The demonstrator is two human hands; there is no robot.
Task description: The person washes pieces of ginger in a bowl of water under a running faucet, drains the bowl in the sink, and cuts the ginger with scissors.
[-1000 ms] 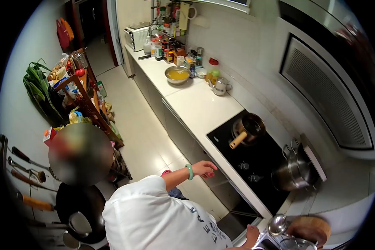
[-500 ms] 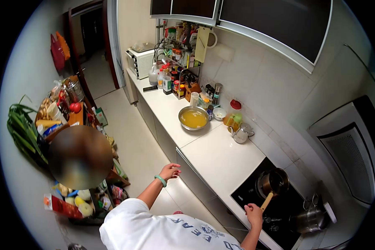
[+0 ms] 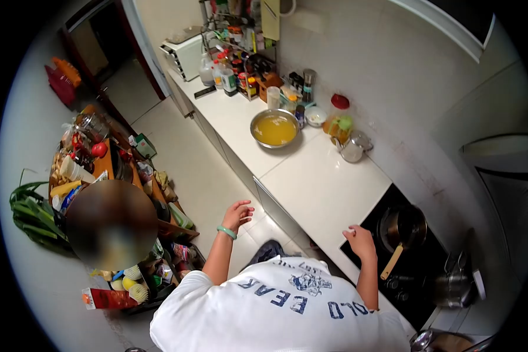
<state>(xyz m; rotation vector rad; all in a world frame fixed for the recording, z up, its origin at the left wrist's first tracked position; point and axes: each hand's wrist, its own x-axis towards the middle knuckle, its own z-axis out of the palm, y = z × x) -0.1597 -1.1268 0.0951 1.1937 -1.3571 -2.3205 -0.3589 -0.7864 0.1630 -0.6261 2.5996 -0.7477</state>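
Observation:
My left hand hangs over the floor beside the counter's front edge, with its fingers apart and nothing in them. A pale green bangle circles that wrist. Over the counter edge, left of the black cooktop, is my right hand. Its fingers are loosely bent and I see nothing held. Closest to it is a small dark pan on the cooktop, its wooden handle pointing toward me. The right hand is apart from this handle.
A metal bowl of yellow liquid stands on the white counter. Behind are a small white bowl, a red-lidded jug and a metal teapot. A steel pot sits right. Food-laden shelves with leeks line the left.
My right hand has moved up and away from the pan's handle end. The left hand still hangs by the counter. My view has turned, and more of my shirt shows.

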